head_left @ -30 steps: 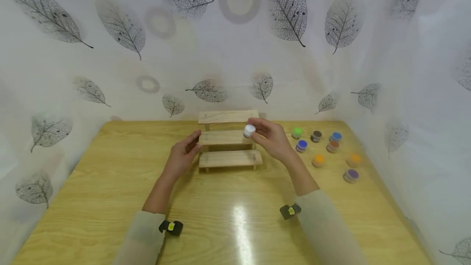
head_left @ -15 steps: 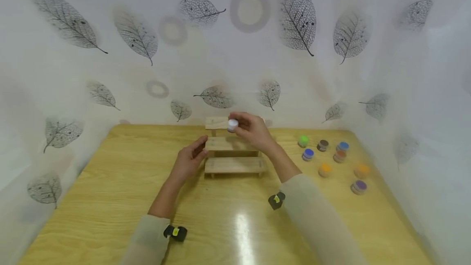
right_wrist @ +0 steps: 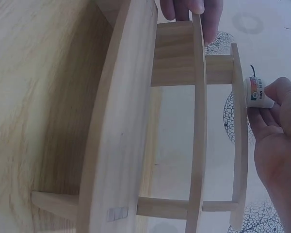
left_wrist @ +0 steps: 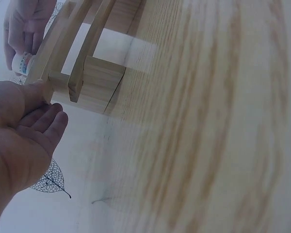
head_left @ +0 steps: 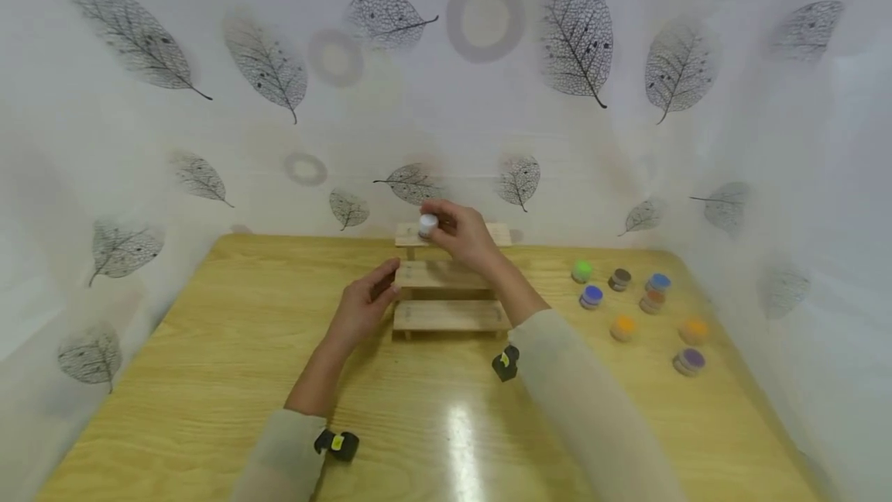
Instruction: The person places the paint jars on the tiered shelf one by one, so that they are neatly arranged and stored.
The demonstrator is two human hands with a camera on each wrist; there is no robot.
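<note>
A three-step wooden stand (head_left: pixel 451 316) stands near the back of the table. My right hand (head_left: pixel 465 237) pinches a small white paint jar (head_left: pixel 427 225) between thumb and fingers at the left part of the top step. In the right wrist view the jar (right_wrist: pixel 258 92), upright relative to the stand, has its base right at the top board's surface, its printed label showing. At the stand's left end, my left hand (head_left: pixel 361 307) grips the middle step, thumb (left_wrist: pixel 36 92) on the board and the other fingers curled beside it.
Several small paint jars stand on the table to the right, among them a green one (head_left: pixel 581 271), a blue one (head_left: pixel 591 297) and a purple one (head_left: pixel 689 362). A leaf-printed white curtain (head_left: pixel 418 115) hangs behind the table (head_left: pixel 390 417).
My right hand has carried the white paint jar left and back, from beside the middle step to the top step. My left hand has stayed at the stand. The view has shifted slightly.
</note>
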